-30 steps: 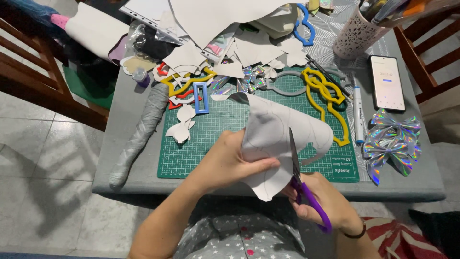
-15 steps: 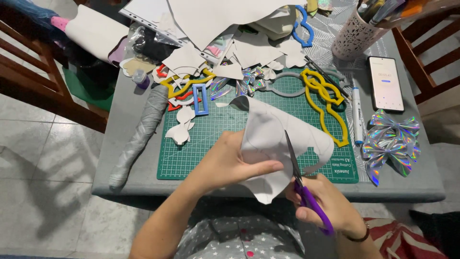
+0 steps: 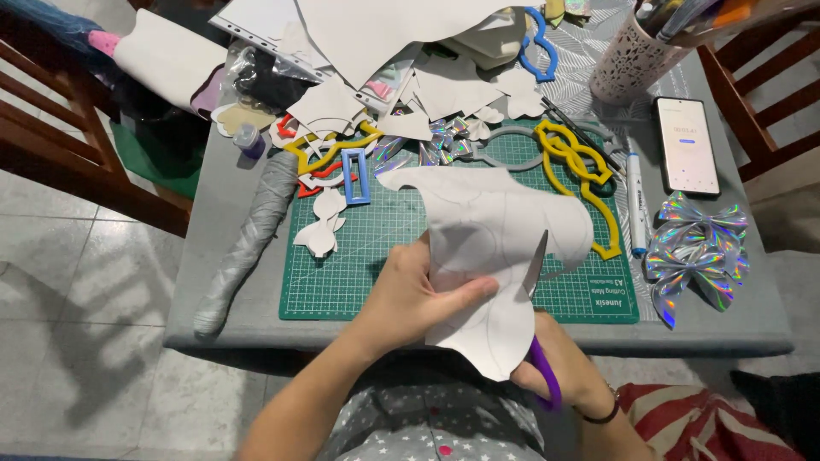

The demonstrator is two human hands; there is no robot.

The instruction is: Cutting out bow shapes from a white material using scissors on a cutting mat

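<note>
Grey table (image 3: 213,256) | left hand (image 3: 410,294) pinching white sheet (image 3: 495,230) | right hand (image 3: 564,371) gripping purple scissors (image 3: 540,341)

Matt white paper sheet (image 3: 491,248), shiny metal scissors (image 3: 536,282) with glossy purple plastic handles, iridescent foil bows (image 3: 696,252)

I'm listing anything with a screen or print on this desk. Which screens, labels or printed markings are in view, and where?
Phone: far right of the table, flat, dark slab, screen lit pale.
Cutting mat: table centre, green rectangle, white grid, small print in its near right corner.
Marker pen: between mat and phone, white barrel, dark print, blue tip.
</note>
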